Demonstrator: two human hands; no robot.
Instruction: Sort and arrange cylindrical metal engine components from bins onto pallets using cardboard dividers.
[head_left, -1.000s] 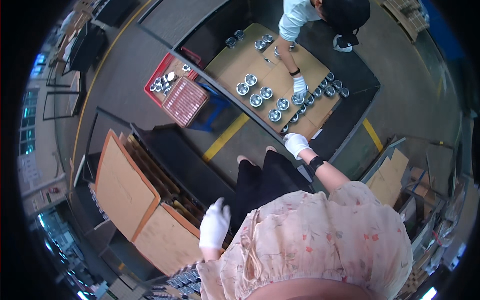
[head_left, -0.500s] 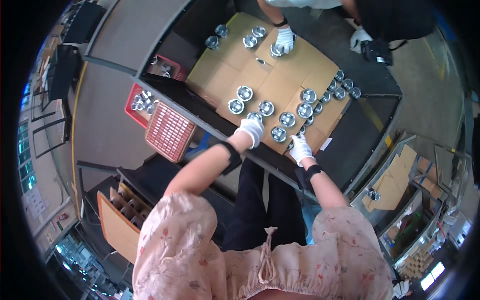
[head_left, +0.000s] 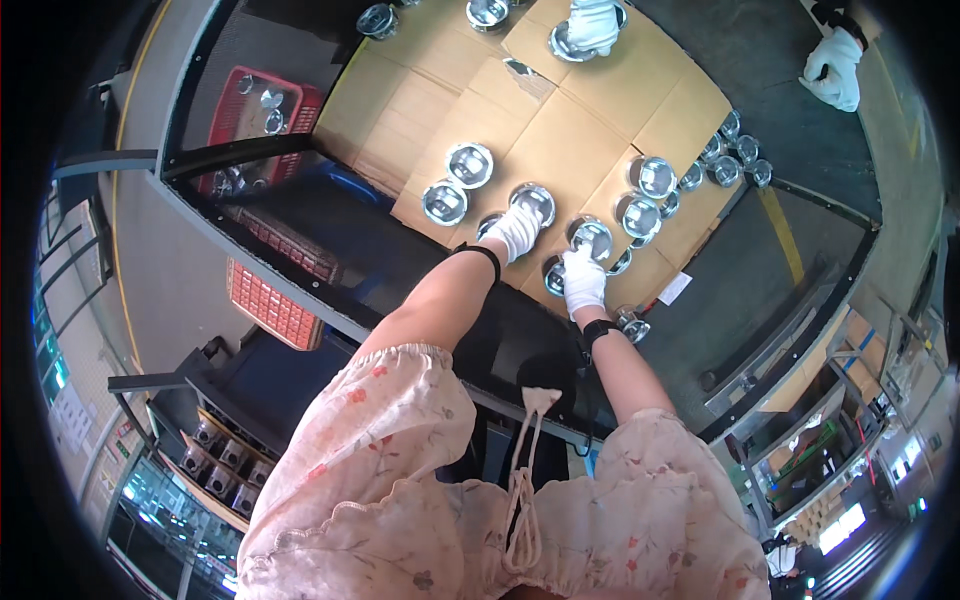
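Observation:
Shiny metal pistons stand on flattened cardboard [head_left: 580, 130] over a dark table. My left hand [head_left: 515, 232], in a white glove, has its fingers closed on the near edge of a piston [head_left: 535, 198]. Partly hidden beside that hand is another piston [head_left: 488, 225]. My gloved right hand [head_left: 583, 280] grips a second piston [head_left: 592, 237] from its near side. Close to its wrist side sits a piston [head_left: 553, 275], partly covered by the glove. Two pistons [head_left: 469, 165] stand left of my left hand. Right of my right hand are further pistons [head_left: 655, 177].
Across the table, a co-worker's gloved hand [head_left: 597, 25] rests on a piston [head_left: 570, 43]; another gloved hand [head_left: 835, 72] is at the far right. Red crates [head_left: 312, 105] lie left. More pistons [head_left: 723, 170] cluster at the cardboard's right edge. The table's metal edge [head_left: 345, 322] runs before me.
My view has come closer to the table. My left hand has shifted from a near-edge piston to the one right of it. My right hand has moved inward from the near edge onto another piston.

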